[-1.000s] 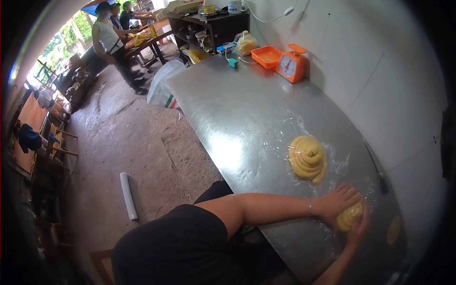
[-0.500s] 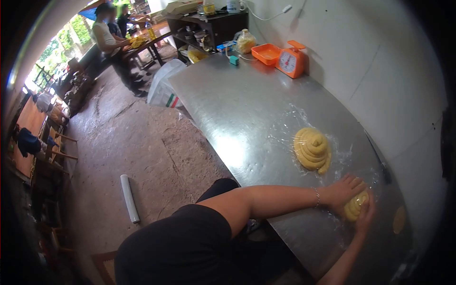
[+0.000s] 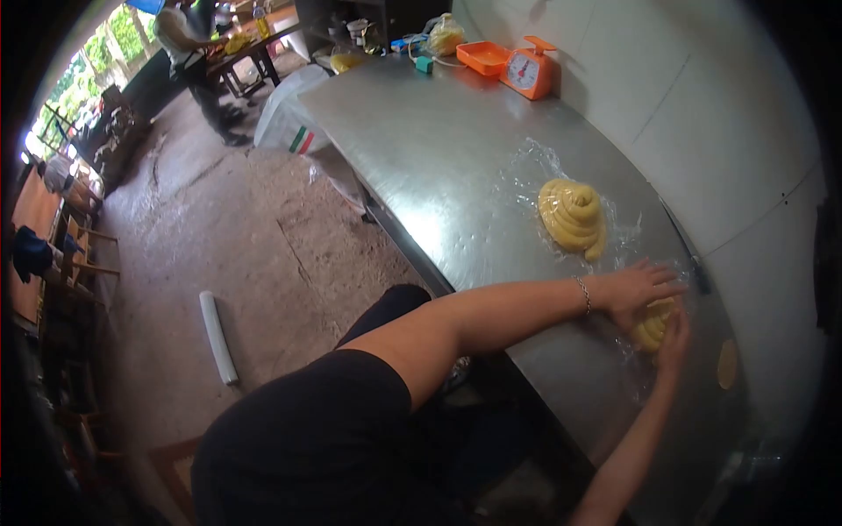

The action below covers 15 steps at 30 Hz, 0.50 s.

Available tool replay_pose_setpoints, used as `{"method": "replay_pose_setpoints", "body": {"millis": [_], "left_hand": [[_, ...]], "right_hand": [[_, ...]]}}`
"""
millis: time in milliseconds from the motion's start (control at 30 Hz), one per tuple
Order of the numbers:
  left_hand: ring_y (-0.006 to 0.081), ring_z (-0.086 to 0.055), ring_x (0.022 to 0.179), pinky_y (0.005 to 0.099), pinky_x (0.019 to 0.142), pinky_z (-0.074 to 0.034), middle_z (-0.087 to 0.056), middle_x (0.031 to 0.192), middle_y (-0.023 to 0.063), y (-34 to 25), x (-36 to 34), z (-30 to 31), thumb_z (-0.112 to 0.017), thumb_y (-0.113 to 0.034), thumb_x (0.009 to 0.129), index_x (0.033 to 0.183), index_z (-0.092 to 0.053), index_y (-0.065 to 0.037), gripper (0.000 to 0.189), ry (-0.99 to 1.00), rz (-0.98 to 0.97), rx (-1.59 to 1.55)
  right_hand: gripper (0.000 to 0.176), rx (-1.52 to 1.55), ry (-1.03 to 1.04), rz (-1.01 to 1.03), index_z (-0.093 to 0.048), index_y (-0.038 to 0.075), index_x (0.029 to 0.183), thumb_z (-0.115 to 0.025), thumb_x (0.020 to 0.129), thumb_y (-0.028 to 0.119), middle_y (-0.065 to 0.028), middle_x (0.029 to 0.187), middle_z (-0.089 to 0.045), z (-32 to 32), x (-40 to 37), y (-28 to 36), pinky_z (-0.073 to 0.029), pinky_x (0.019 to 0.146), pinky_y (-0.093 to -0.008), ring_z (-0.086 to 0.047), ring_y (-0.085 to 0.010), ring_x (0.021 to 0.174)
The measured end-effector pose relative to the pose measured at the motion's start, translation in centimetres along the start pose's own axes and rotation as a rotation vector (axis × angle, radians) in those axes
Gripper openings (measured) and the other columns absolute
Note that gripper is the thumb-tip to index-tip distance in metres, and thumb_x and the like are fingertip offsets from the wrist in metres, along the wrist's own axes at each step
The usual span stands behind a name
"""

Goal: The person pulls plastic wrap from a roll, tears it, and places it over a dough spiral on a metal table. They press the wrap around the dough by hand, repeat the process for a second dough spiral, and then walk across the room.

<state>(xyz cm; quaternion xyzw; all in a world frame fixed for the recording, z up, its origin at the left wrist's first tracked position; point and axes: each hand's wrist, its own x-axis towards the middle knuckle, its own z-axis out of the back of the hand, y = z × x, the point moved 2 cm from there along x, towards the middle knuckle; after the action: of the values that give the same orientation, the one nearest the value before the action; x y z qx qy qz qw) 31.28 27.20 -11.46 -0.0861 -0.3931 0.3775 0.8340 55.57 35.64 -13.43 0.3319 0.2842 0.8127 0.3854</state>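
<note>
A smaller coil of yellow dough (image 3: 651,326) lies under clear plastic wrap on the metal table, partly covered by both hands. My left hand (image 3: 633,294), with a chain bracelet at its wrist, reaches over the coil's top edge, fingers stretched out and apart. Against the right side of the same dough, my right hand (image 3: 674,344) is curved, its fingers close together; some of its fingertips are hard to make out. Just beyond them sits a larger spiral mound of yellow dough (image 3: 570,215), with crumpled plastic wrap (image 3: 539,162) around it.
Along the metal table's (image 3: 421,131) far end stand an orange kitchen scale (image 3: 526,70) and an orange tray (image 3: 482,58). A dark long-handled tool (image 3: 698,273) lies by the wall. On the floor is a white roll (image 3: 217,337). A person (image 3: 189,66) stands at another table.
The view has shifted, so the table and dough appear higher. My left fingers have lifted and spread over the smaller coil's far edge. My right hand stays at its side.
</note>
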Motion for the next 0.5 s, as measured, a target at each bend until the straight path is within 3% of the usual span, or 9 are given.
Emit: {"method": "replay_pose_setpoints", "body": {"millis": [167,200,333,500], "left_hand": [[0.0467,-0.039,0.156,0.0602,0.128,-0.032,-0.042,0.165,0.029,-6.4,-2.6,4.0,-0.09,-0.053,0.08,0.164,-0.04,-0.004,0.109,-0.282,-0.151,0.045],[0.046,-0.042,0.154,0.0588,0.127,-0.034,-0.043,0.164,0.0279,-7.9,-4.3,4.7,-0.088,-0.05,0.084,0.162,-0.042,-0.004,0.102,-0.308,-0.134,0.02],[0.0439,-0.048,0.15,0.0551,0.125,-0.04,-0.048,0.161,0.024,-13.8,-15.2,6.0,-0.083,-0.039,0.093,0.157,-0.05,-0.006,0.079,-0.369,-0.041,0.088],[0.0422,-0.056,0.145,0.0496,0.117,-0.051,-0.054,0.157,0.0225,-16.8,-31.0,7.8,-0.087,-0.023,0.089,0.148,-0.061,-0.007,0.066,-0.428,0.258,0.307]], "right_hand": [[0.067,0.1,0.005,-0.06,-0.06,0.0,0.148,-0.046,0.116,0.056,-0.0139,0.135,-0.069,-0.5,0.8,-2.9,-0.052,0.103,-0.0388,-0.066,-0.0228,0.122],[0.067,-0.005,-0.009,0.021,-0.061,-0.001,0.15,-0.046,0.116,0.055,-0.0189,0.138,-0.071,-0.3,0.8,-2.0,-0.053,0.106,-0.0394,-0.069,-0.0274,0.126],[0.069,0.055,-0.041,0.029,-0.063,-0.004,0.147,-0.045,0.117,0.055,-0.0195,0.137,-0.072,-0.6,1.0,-2.2,-0.052,0.107,-0.0396,-0.069,-0.0274,0.124],[0.072,0.041,-0.077,0.047,-0.065,-0.004,0.145,-0.045,0.116,0.058,-0.0198,0.136,-0.072,-0.6,0.8,-2.4,-0.051,0.109,-0.0394,-0.069,-0.0277,0.125]]}}
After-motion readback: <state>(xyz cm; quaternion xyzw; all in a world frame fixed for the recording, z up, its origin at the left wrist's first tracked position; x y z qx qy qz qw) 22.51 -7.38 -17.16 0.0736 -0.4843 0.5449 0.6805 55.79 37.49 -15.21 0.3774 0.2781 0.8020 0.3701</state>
